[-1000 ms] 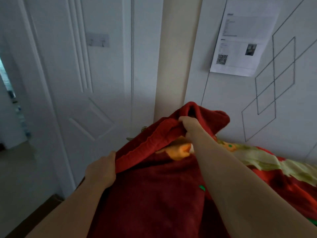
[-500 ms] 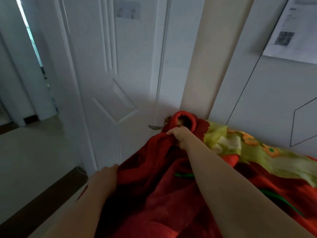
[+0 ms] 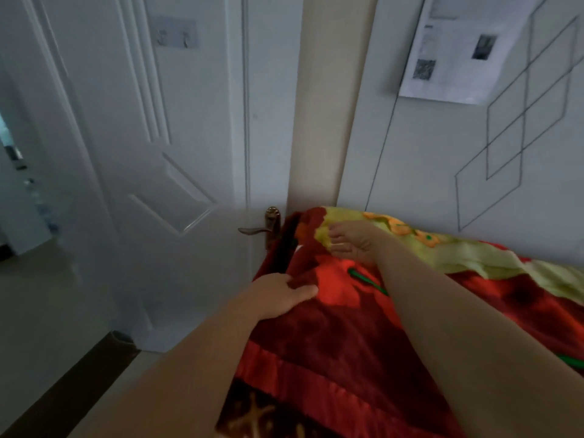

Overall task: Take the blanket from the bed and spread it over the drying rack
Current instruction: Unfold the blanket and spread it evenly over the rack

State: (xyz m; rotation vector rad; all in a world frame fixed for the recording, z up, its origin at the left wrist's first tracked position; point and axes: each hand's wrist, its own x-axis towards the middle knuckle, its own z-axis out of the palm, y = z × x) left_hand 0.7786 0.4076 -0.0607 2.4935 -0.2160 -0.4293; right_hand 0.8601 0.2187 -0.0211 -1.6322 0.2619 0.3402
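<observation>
The red blanket [image 3: 347, 336], with orange flowers and a yellow-green band, lies spread out low in front of me, and what is under it is hidden. My left hand [image 3: 278, 295] holds its left edge, thumb lying on top of the fabric. My right hand [image 3: 350, 243] reaches further ahead to the far corner, its fingers curled into the yellow-green part. A shiny red hem [image 3: 316, 384] runs across the near side. No bare part of a drying rack shows.
A white panelled door [image 3: 164, 172] stands just left of the blanket, its brass lever handle [image 3: 265, 229] close to the far corner. A beige post [image 3: 325, 105] and a white wall with a taped paper sheet [image 3: 455, 49] lie behind. Pale floor [image 3: 41, 311] opens to the left.
Both hands have lowered the raised, bunched blanket edge so that it lies flatter. The right hand moved forward and down to the far corner. The view has shifted.
</observation>
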